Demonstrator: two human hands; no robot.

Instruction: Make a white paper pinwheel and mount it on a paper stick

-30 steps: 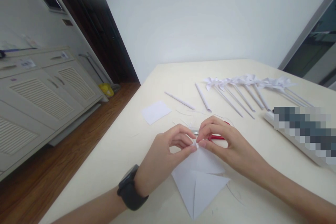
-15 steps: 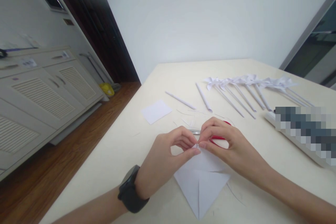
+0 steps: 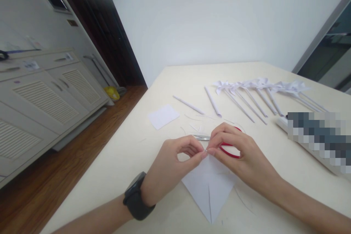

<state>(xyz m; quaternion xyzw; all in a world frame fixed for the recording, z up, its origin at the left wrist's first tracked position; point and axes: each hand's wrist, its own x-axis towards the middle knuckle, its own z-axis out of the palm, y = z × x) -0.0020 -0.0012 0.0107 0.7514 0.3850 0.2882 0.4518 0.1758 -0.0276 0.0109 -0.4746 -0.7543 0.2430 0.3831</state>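
Observation:
A square sheet of white paper [image 3: 200,186] lies on the table with one corner toward me and slits running in from its corners. At its far corner, my left hand [image 3: 181,161] pinches the paper between thumb and fingertips. Right beside it, my right hand [image 3: 233,146] pinches the same corner, the fingertips nearly meeting. Just what the fingertips do there is partly hidden. Behind my right hand lie scissors with red handles [image 3: 230,151]; their metal blades show between the hands. A black watch is on my left wrist.
Several white paper pinwheels [image 3: 290,86] with rolled sticks lie at the back right. Two loose paper rolls [image 3: 212,101] and a small paper piece [image 3: 163,116] are beyond my hands. Thin paper strips [image 3: 200,128] are scattered about. A blurred-out object [image 3: 318,142] rests at the right on the table [image 3: 153,168].
The paper's near corner has shifted slightly away from me and to the right. Both hands keep pinching the far corner, and the scissor blades show a little more.

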